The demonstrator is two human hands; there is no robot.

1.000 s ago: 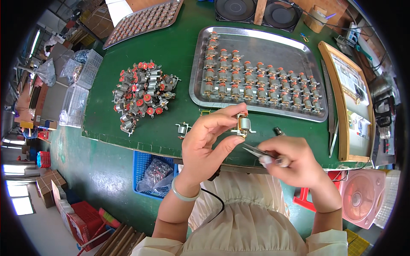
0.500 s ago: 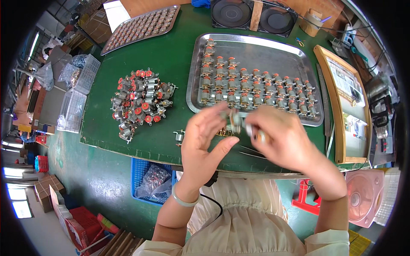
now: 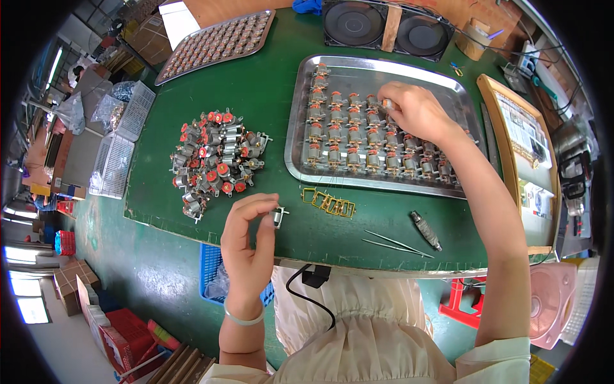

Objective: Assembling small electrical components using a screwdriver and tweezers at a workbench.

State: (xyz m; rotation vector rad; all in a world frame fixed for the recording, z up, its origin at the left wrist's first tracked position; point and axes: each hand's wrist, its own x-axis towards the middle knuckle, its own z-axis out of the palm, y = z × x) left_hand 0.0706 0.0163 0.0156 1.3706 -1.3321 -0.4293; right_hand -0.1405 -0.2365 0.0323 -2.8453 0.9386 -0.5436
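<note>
The right hand reaches far out over the steel tray, fingertips pinching a small motor among the rows, while the nearer left hand pinches another motor above the tabletop's front edge

Green-topped bench with steel tray, motor heap, brass frames, tweezers.

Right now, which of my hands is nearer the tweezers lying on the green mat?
Left. The left hand hovers just left of the tweezers, holding a small motor; the right hand is farther up, over the metal tray.
</note>
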